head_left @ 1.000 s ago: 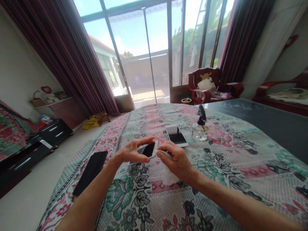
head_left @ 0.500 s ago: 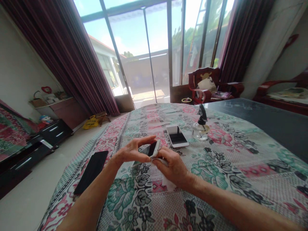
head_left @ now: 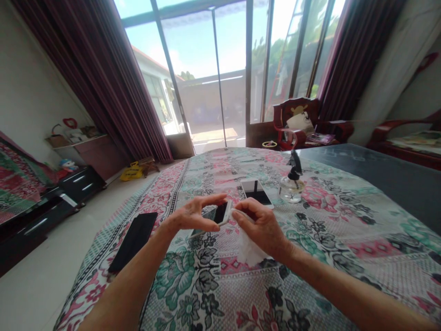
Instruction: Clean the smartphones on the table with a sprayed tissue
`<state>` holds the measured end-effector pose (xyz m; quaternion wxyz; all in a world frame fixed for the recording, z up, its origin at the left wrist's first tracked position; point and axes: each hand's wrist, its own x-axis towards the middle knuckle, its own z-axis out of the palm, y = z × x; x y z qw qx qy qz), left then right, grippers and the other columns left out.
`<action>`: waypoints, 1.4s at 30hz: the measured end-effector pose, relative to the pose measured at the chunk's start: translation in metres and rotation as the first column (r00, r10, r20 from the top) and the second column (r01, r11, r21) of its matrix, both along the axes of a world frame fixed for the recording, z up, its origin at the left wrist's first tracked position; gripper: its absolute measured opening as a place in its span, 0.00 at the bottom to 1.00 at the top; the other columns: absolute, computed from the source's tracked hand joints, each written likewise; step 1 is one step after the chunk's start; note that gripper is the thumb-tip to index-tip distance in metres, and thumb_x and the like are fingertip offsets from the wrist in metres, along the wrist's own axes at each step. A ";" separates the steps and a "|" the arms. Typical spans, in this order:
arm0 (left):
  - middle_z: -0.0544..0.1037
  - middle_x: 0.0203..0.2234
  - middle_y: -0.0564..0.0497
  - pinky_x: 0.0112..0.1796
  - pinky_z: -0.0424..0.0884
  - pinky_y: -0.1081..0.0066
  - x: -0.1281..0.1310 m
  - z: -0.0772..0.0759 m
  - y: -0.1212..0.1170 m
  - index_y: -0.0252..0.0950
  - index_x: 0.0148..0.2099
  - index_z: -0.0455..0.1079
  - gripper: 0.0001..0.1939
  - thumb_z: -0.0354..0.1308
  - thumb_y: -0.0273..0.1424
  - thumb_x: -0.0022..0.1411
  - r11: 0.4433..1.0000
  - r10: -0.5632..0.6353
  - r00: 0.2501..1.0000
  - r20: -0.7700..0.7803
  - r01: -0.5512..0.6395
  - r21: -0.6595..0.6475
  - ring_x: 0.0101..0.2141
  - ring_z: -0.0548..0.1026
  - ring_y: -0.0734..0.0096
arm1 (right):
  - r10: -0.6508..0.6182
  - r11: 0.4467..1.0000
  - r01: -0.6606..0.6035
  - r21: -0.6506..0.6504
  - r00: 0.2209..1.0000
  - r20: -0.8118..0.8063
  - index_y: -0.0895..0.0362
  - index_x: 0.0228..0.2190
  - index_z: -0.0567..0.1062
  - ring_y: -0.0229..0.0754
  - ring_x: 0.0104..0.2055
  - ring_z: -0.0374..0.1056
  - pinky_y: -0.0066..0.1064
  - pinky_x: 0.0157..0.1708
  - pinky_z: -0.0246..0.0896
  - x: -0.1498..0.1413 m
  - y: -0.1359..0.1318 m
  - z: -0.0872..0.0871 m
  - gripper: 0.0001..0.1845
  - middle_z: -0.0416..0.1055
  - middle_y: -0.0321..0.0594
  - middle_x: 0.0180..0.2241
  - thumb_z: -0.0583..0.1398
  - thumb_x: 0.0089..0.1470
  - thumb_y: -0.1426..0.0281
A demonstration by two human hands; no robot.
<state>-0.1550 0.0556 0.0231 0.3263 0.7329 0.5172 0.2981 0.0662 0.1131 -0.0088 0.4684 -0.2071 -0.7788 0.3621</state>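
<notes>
My left hand (head_left: 193, 214) grips a white-edged smartphone (head_left: 225, 214) between thumb and fingers, holding it tilted above the table with its dark screen partly in view. A grey-green glossy surface (head_left: 200, 226) shows under that palm; I cannot tell whether it belongs to the same phone. My right hand (head_left: 260, 225) pinches a crumpled white tissue (head_left: 251, 248) at the phone's near right end, and the tissue's loose part hangs below the fingers. Just beyond the right hand lies a second white phone (head_left: 257, 193), screen up.
A clear spray bottle (head_left: 291, 189) with a black nozzle stands right of the second phone. Left of my left forearm lies a black phone or tablet (head_left: 134, 241). Everything rests on a flowered tablecloth (head_left: 175, 276). A dark table (head_left: 344, 161) adjoins at right, with a wooden chair (head_left: 298, 122) behind.
My right hand has shifted slightly right and up along the phone's end, and more of the tissue now shows below it. My left hand keeps its hold. The view has shifted slightly.
</notes>
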 end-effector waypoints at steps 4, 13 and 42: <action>0.70 0.56 0.47 0.59 0.57 0.56 0.002 0.000 0.000 0.40 0.64 0.58 0.45 0.69 0.34 0.43 1.000 0.007 1.000 -0.004 -0.007 -0.014 0.55 0.67 0.55 | -0.015 0.998 0.016 0.064 1.000 -0.010 0.56 0.28 0.73 0.37 0.31 0.66 0.32 0.33 0.61 -0.001 -0.001 0.000 0.04 0.70 0.37 0.28 0.59 0.53 0.70; 0.70 0.56 0.46 0.58 0.58 0.57 0.007 0.004 -0.002 0.38 0.63 0.59 0.44 0.68 0.35 0.43 0.999 0.034 0.999 -0.035 -0.035 -0.022 0.55 0.67 0.55 | -0.009 0.996 0.007 0.090 1.000 0.024 0.56 0.27 0.73 0.37 0.30 0.64 0.33 0.33 0.60 0.002 -0.001 0.005 0.04 0.69 0.36 0.27 0.59 0.52 0.71; 0.69 0.56 0.48 0.59 0.58 0.57 0.004 -0.005 0.002 0.41 0.64 0.58 0.43 0.66 0.33 0.44 0.999 0.016 1.000 -0.012 -0.016 -0.049 0.56 0.66 0.56 | 0.019 0.994 -0.023 0.105 0.999 0.045 0.56 0.27 0.73 0.37 0.31 0.65 0.33 0.34 0.61 0.003 0.003 0.001 0.04 0.69 0.36 0.27 0.58 0.52 0.72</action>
